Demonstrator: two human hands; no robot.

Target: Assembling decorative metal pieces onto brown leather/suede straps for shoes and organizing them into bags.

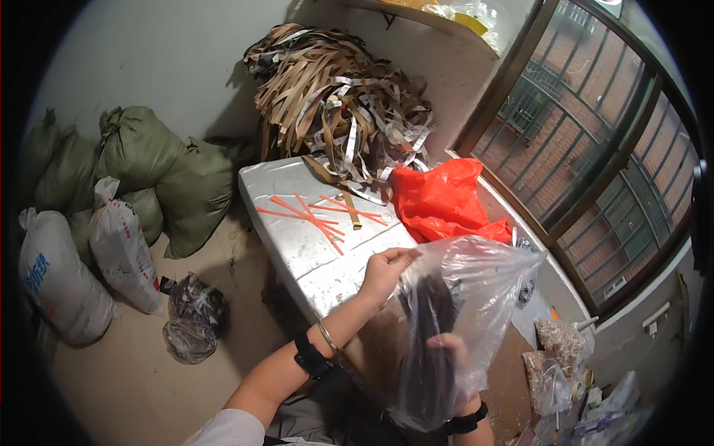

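Observation:
A large clear plastic bag (pixel 491 279) spreads in front of me over the near right part of the silver-covered table. Through its film shows a long dark bundle (pixel 430 305), whose material I cannot make out. My left hand (pixel 388 273) pinches the bag's upper left edge between thumb and fingers. Lower down, my right hand (pixel 451 351) curls against the dark bundle, partly veiled by the plastic. Whether that hand is inside the bag or behind it is unclear.
On the silver table (pixel 279 182) lie crossed orange strips (pixel 312 219). Behind them are a heap of tan and white straps (pixel 335 104) and a red plastic bag (pixel 439 197). Full green sacks (pixel 197 186) stand at left; small filled bags (pixel 554 346) sit at right beside the window.

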